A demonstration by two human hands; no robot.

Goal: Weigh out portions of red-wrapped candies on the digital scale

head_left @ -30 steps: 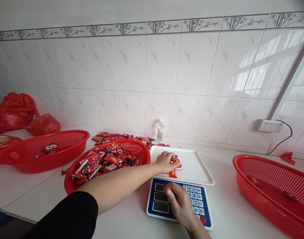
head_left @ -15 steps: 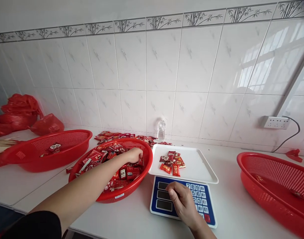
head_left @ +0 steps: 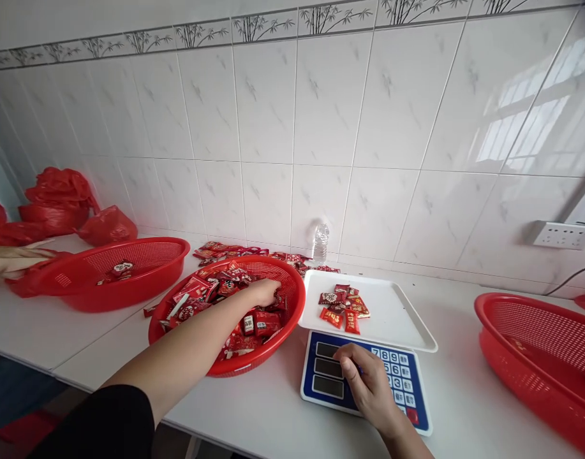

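Note:
My left hand (head_left: 264, 292) reaches into a red plastic basket (head_left: 298, 299) heaped with small red candy packets (head_left: 239, 345). Its fingers curl down among the packets at the basket's right side, and what they grip is hidden. My right hand (head_left: 367, 382) is over the blue keypad panel of a white digital scale (head_left: 328, 368), fingers bent and thumb against the index finger. Whatever it holds, if anything, is hidden. Several red and maroon candy packets (head_left: 352, 322) lie in a loose group on the scale's white tray (head_left: 392, 312).
Another red basket (head_left: 129, 280) with a few packets stands left; a co-worker's hand (head_left: 14, 258) is beside it. A third basket (head_left: 531, 344) is at right. Behind lie more packets (head_left: 225, 248) and a clear bottle (head_left: 321, 242). Red bags (head_left: 62, 204) sit far left.
The view has swung a little, so most things sit farther right in it. My left hand has sunk slightly among the packets. The co-worker's hand shows more at the left.

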